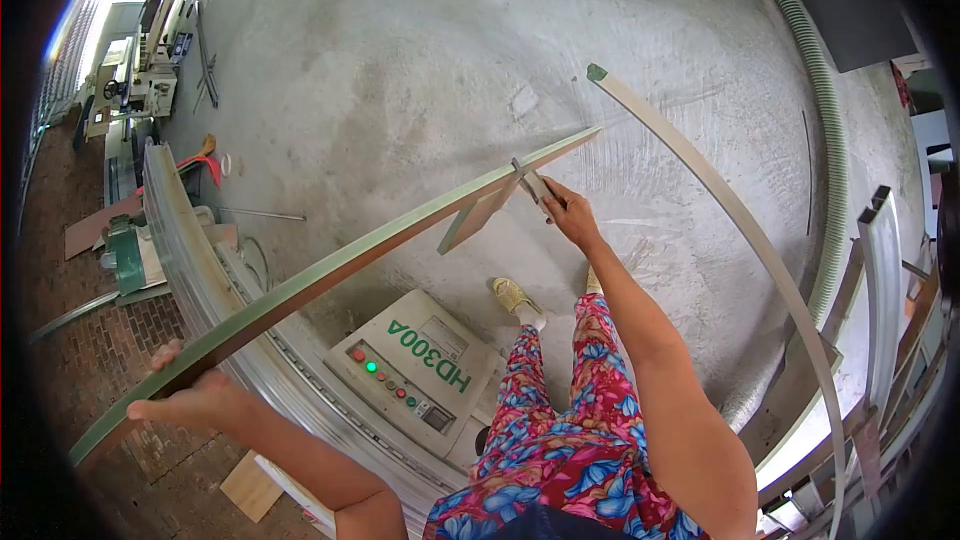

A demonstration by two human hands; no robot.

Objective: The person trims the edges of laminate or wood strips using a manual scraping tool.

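A long green-edged panel strip (340, 265) runs from lower left up to the right across the view. My left hand (190, 395) grips its near end from below, thumb on top. My right hand (568, 212) holds a small flat metal tool (533, 185) against the strip near its far end, where a short board piece (475, 220) sticks out beneath.
A grey machine control box marked HD300A (420, 370) with coloured buttons sits below the strip on a long machine bed (200, 260). A pale strip (740, 230) leans at right beside a ribbed dust hose (825, 130). Bare concrete floor ahead; machines at far left.
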